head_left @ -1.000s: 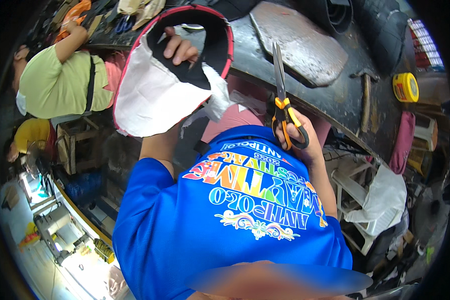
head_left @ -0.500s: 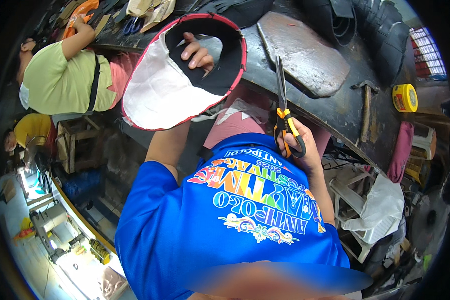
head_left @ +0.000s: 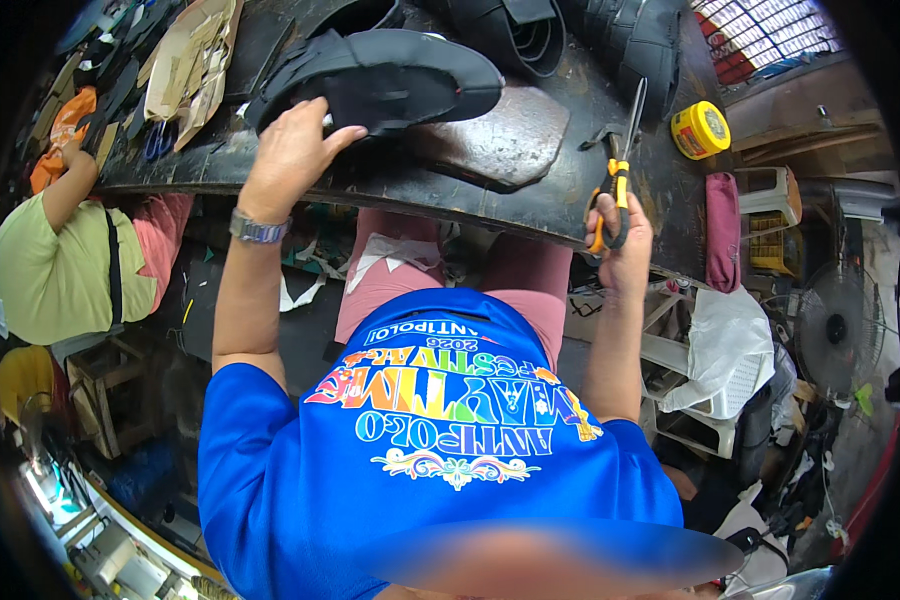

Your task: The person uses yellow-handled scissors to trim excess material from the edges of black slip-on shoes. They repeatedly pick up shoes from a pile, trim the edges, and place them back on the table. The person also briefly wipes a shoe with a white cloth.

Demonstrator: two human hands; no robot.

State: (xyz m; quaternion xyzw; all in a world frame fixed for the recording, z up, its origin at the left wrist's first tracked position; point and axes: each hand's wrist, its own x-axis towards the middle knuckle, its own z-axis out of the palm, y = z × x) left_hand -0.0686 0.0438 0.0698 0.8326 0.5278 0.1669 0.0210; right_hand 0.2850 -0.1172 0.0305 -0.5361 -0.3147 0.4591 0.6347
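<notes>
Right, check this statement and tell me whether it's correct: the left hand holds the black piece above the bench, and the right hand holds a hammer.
Not quite: the right hand holds scissors with orange, yellow and black handles, as the head view shows. The left hand does hold the black piece above the bench.

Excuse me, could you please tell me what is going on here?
A person in a blue shirt sits at a dark worktable. Their left hand holds a black stitched piece by its near edge, partly in front of a flat slab. The right hand holds scissors with yellow, orange and black handles, blades pointing away from the body and apart from the piece. At left, a co-worker in light green is also at the table.
</notes>
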